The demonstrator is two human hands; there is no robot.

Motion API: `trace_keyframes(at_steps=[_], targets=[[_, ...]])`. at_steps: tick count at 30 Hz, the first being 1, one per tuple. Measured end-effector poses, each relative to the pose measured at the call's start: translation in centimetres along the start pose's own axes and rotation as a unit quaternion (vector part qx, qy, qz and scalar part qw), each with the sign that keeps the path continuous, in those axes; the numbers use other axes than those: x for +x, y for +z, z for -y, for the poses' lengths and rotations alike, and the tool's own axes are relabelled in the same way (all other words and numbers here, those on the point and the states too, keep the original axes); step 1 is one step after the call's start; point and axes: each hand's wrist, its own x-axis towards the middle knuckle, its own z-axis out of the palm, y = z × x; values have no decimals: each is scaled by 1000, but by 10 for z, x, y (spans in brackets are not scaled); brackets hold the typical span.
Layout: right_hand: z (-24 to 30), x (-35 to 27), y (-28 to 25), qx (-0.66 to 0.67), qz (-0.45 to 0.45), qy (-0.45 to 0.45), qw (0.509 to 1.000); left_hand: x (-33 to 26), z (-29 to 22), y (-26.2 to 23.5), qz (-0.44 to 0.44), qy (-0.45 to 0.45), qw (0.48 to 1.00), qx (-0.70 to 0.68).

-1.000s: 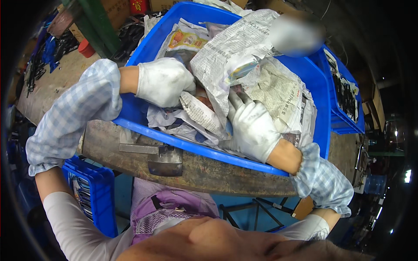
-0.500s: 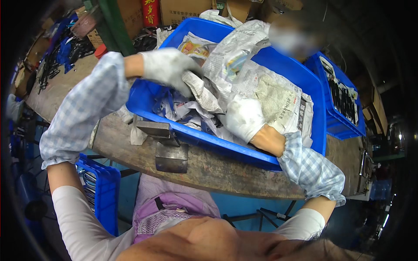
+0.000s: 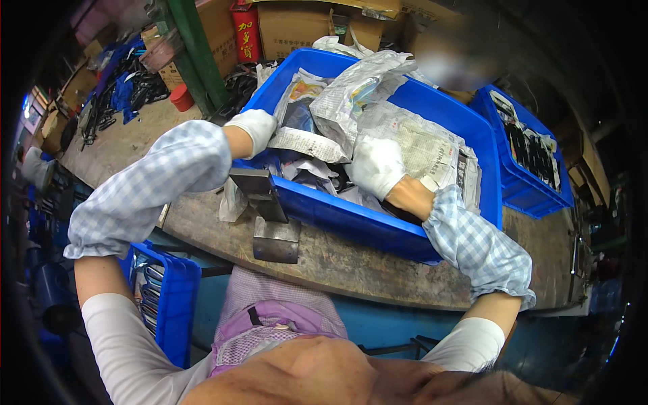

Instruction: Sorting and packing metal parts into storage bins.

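Observation:
A large blue plastic crate [image 3: 487, 192] sits tilted across the workbench, lined and filled with sheets of newspaper [image 3: 405, 138]. My left hand [image 3: 255, 129], in a white glove, is curled at the crate's left rim; its fingertips are hidden there. Inside the crate my right hand [image 3: 378, 165], gloved too, is closed in a fist against the edge of the newspaper. A folded newspaper strip [image 3: 309, 144] lies between the hands. Crumpled paper and dark pieces [image 3: 312, 172] show below it, too jumbled to name.
A dark metal bracket [image 3: 270, 196] stands at the bench's front edge, close to the crate. To the right is a smaller blue crate [image 3: 533, 192] with black parts; another blue crate [image 3: 179, 304] is low at left. A green post [image 3: 196, 61] and cardboard boxes [image 3: 290, 30] stand behind.
My left hand has left the newspaper strip and moved left to the crate's rim. The strip now lies flatter. My right hand stays on the newspaper. The view has shifted slightly.

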Motion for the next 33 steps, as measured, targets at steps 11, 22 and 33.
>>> trace_keyframes(at_steps=[11, 22, 33], targets=[[-7, -2, 9, 15, 16, -39, 999, 34, -1, 22, 62, 52, 997, 15], [-13, 5, -7, 15, -41, -7, 999, 20, 3, -28, -43, -39, 996, -74], [-11, 18, -42, 35, -58, 14, 998, -16, 107, -14, 239, 172, 443, -847]])
